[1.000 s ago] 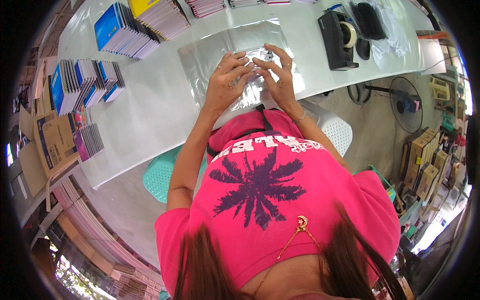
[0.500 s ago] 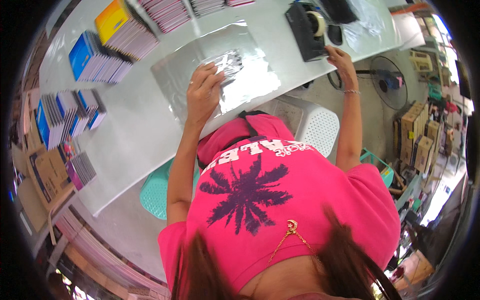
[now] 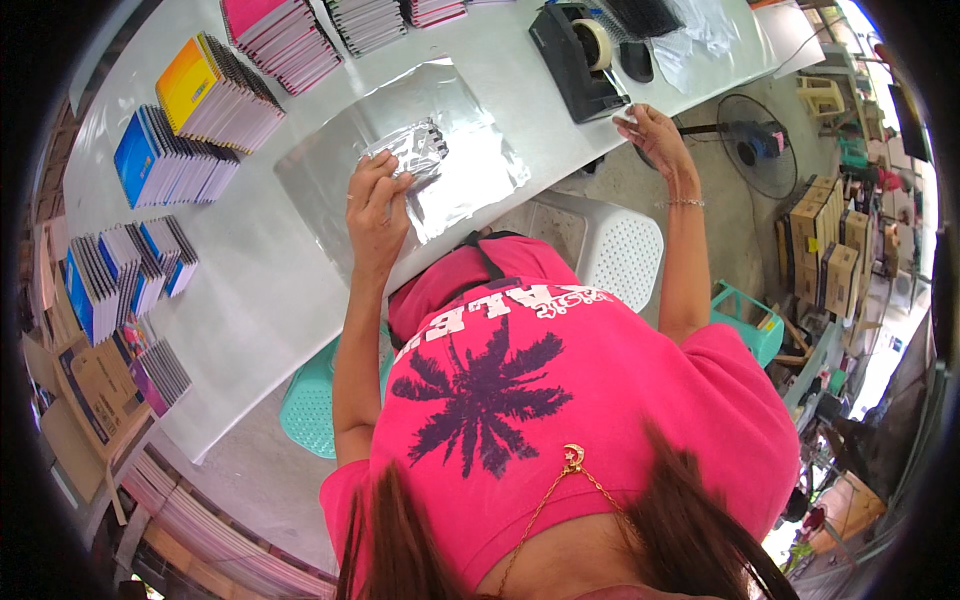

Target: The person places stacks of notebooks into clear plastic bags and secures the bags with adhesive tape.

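Note:
My left hand (image 3: 376, 212) is closed on a small bundle (image 3: 412, 150) folded in clear plastic, with a dark coil-like edge showing through. Under it a larger sheet of clear plastic film (image 3: 470, 185) lies flat and shiny on the table. At the table's front edge, my right hand (image 3: 655, 145) pinches the end of a strip of clear tape (image 3: 622, 108) just off the cutter of a black tape dispenser (image 3: 572, 75). A pale tape roll (image 3: 594, 45) sits in the dispenser. What exactly is inside the bundle is hard to make out.
Stacks of spiral notebooks stand along the white table (image 3: 250, 290): yellow (image 3: 215, 90), blue (image 3: 170, 155) and pink (image 3: 280, 45). More clear plastic (image 3: 695, 40) lies beyond the dispenser. A white stool (image 3: 620, 240), a green stool (image 3: 310, 405) and a fan (image 3: 755, 145) stand below.
My right hand has drawn slightly away from the dispenser's cutter, toward me. My left hand stays on the plastic-wrapped bundle. The whole view has shifted a little.

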`<state>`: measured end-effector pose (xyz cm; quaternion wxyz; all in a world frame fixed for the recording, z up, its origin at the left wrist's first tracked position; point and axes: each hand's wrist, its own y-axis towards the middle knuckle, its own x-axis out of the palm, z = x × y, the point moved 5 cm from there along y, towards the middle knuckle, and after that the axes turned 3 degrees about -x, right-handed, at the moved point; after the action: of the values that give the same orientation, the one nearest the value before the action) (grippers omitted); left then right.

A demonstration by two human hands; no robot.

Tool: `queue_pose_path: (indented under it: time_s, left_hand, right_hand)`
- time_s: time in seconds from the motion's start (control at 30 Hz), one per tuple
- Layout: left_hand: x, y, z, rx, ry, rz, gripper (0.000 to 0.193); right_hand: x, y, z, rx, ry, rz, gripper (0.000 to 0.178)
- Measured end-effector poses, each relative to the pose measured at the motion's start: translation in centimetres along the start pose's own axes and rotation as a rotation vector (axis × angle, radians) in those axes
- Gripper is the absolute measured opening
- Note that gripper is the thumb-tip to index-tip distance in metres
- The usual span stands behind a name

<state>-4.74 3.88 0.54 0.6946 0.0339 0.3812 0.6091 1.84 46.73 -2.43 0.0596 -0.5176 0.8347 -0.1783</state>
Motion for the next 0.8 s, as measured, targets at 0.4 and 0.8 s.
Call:
queue_pose_path:
  time_s: [0.4,0.8]
  left_hand:
    - [0.1,0.4,0.1,0.113,0.008,0.0,0.02]
    - [0.0,0.4,0.0,0.198,0.014,0.0,0.017]
  right_hand:
    - [-4.4,-1.6,5.5,-0.055,-0.945,0.308,0.027]
    - [25.9,-11.4,2.4,-0.01,0.057,-0.14,0.022]
